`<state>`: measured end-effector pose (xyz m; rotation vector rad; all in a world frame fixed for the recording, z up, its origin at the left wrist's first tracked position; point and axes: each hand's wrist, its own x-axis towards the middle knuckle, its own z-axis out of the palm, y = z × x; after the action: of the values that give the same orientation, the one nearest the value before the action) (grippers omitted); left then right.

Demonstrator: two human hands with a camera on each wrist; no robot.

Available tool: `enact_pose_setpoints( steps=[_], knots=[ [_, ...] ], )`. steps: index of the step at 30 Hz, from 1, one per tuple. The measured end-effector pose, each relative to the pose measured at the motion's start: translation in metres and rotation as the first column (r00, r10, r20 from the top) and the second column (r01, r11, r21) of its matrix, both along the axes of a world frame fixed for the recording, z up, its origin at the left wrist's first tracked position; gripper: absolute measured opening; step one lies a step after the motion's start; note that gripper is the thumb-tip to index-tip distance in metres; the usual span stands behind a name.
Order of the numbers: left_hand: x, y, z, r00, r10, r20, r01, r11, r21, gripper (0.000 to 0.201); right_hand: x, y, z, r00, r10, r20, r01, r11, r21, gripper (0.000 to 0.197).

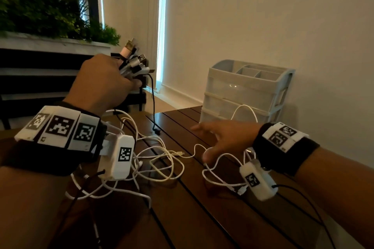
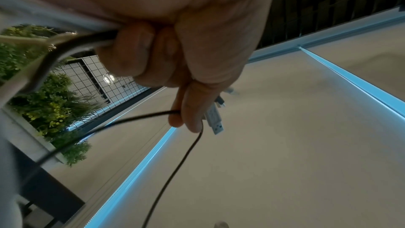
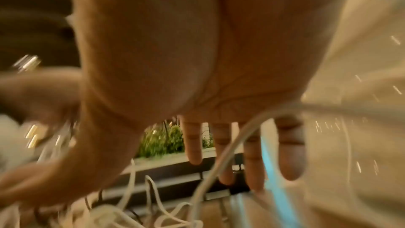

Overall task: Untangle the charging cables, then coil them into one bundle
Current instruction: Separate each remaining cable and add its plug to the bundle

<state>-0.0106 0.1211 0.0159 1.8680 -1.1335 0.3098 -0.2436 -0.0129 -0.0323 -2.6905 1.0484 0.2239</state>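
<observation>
Left hand fisted round the cable plugs, right hand spread flat over the loose cables.

The left hand [image 1: 101,81] is raised with its fingers [image 2: 136,51] curled tight round a cluster of plug ends [image 1: 134,60]; only the left wrist view shows a black cable [image 2: 175,171] pinched at thumb and fingertip beside a USB plug [image 2: 214,119]. The right hand [image 1: 226,137] hovers low with straight, parted fingers [image 3: 194,143], gripping nothing; the blurred right wrist view shows one white cable [image 3: 221,155] crossing in front of them. The tangled white cables [image 1: 159,159] lie on the dark slatted table [image 1: 202,218], between the hands. A plastic drawer organiser [image 1: 244,91] stands against the wall.
</observation>
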Motion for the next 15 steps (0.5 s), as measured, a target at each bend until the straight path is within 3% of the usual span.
enact_pose_setpoints(
  steps=[2, 4, 6, 11, 13, 15],
  knots=[
    [0.003, -0.001, 0.000, 1.000, 0.010, -0.006, -0.010, 1.000, 0.027, 0.035, 0.011, 0.006, 0.000, 0.991, 0.095, 0.097, -0.097, 0.995, 0.016, 0.051],
    [0.003, -0.001, 0.000, 1.000, 0.021, -0.016, -0.020, 0.999, 0.036, 0.037, 0.024, 0.006, -0.009, 0.987, 0.160, 0.008, -0.158, 0.978, -0.134, 0.037],
    [0.001, -0.001, 0.001, 1.000, 0.014, -0.008, -0.014, 0.999, 0.031, 0.035, 0.036, 0.004, -0.024, 0.983, 0.147, -0.114, -0.168, 0.963, -0.210, 0.035],
    [-0.004, 0.002, 0.001, 1.000, -0.021, 0.014, 0.021, 1.000, 0.013, 0.031, 0.054, -0.012, -0.044, 0.975, 0.030, -0.221, -0.054, 0.993, -0.101, 0.033],
    [-0.004, 0.003, 0.001, 0.999, -0.031, 0.008, 0.031, 0.999, 0.009, 0.031, 0.057, -0.018, -0.043, 0.951, 0.019, -0.309, -0.074, 0.983, -0.167, 0.028],
    [-0.003, 0.005, 0.002, 0.999, -0.039, -0.004, 0.039, 0.999, 0.007, 0.030, 0.056, -0.027, -0.035, 0.954, -0.044, -0.296, -0.043, 0.959, -0.280, 0.021]
  ],
)
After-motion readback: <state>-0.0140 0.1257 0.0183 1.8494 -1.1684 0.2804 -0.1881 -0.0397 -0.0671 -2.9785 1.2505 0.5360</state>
